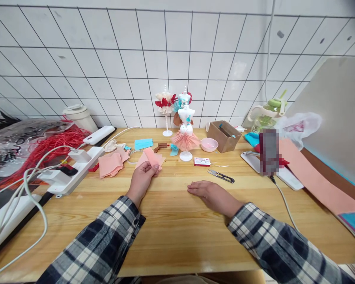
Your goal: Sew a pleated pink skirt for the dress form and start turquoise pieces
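My left hand pinches a piece of peach crepe paper between thumb and fingers, above more peach paper lying on the wooden table. To its left rests a stack of peach paper squares. My right hand lies palm down on the table, fingers stretched out and together, with nothing visible in it. Thread snips lie just beyond it. A small white dress form with a pleated peach skirt stands upright behind the hands. Beside it is a small red and white box.
At the back stand another decorated dress form, a pink bowl and a cardboard box. On the left are a power strip with cables and red shredded strands. A green-lidded jug and a peach paper strip occupy the right.
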`<state>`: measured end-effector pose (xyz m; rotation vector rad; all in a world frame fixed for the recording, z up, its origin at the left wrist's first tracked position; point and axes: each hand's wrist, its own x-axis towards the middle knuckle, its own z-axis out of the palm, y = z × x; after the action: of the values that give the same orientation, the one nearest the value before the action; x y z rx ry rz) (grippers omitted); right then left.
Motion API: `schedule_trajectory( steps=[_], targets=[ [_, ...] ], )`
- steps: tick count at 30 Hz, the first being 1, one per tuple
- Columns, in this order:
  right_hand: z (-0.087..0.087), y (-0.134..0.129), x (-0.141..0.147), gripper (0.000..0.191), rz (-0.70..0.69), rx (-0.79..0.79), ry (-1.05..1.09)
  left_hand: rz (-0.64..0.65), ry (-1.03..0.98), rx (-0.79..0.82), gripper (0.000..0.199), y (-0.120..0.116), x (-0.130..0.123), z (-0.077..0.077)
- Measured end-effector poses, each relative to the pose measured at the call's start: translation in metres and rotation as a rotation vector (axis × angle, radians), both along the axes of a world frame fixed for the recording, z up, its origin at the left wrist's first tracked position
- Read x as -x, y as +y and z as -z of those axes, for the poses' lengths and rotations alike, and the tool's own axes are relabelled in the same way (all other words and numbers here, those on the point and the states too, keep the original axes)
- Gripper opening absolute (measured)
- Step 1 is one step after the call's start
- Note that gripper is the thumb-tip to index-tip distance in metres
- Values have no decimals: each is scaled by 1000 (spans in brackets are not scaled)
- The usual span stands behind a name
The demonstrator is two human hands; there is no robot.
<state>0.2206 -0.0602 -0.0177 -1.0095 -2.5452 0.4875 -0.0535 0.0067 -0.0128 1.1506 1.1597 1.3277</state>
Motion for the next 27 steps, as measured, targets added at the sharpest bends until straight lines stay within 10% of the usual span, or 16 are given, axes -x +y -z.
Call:
schedule_trajectory(
  steps=[6, 11, 19, 27],
  targets=[
    [-13, 4, 27, 38, 291, -25, -149, -29, 9, 14, 36, 2, -3, 0],
    [-10, 9, 34, 28, 274, -40, -149, -32, 10, -1, 34, 1, -3, -3],
    [-60, 46, -26, 14, 758, -73, 358, -38, -5, -5, 34, 0, -4, -4],
    [-90, 137, -97, 30, 1068, -335, 236, -42, -46, -13, 38, 5, -2, -1]
  ],
)
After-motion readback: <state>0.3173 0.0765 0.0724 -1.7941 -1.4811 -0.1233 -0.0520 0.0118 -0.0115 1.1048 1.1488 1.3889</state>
